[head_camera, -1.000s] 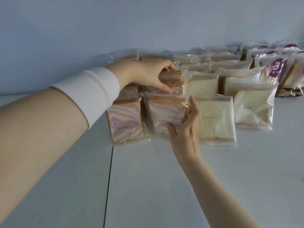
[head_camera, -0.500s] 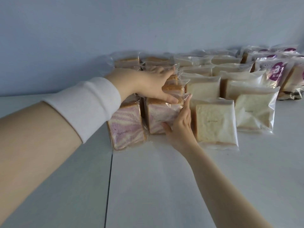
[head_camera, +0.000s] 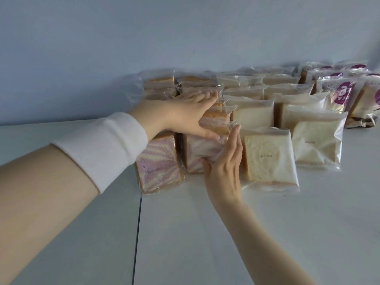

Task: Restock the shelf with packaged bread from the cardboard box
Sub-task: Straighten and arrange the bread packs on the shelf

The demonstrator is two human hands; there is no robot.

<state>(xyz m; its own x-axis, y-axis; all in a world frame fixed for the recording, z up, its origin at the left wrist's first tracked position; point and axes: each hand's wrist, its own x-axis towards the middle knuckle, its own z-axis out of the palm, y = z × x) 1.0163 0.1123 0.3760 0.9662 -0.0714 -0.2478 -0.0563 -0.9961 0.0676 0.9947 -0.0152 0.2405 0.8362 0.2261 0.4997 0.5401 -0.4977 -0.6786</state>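
Packaged bread [head_camera: 207, 128], purple-and-cream marbled slices in clear wrap, stacked in the second column from the left of the rows, toward the back edge of the white shelf [head_camera: 226, 233]. Pressed from above by the left hand [head_camera: 181, 114], fingers spread flat and open over the top packet, thumb along its front face. Braced at the right side by the right hand [head_camera: 225, 161], fingers straight and together, thumb tucked against the lower front packet, not closed around it. White cuff [head_camera: 107, 149] at the left wrist. Just left, another marbled packet [head_camera: 158, 163] leaning upright at the front of its column. Just right, white toast packets [head_camera: 269, 157] in two columns running back to the wall. Near the back right corner, purple-labelled packets [head_camera: 339, 93]. Dark seam [head_camera: 136, 233] across the shelf surface below the left column.
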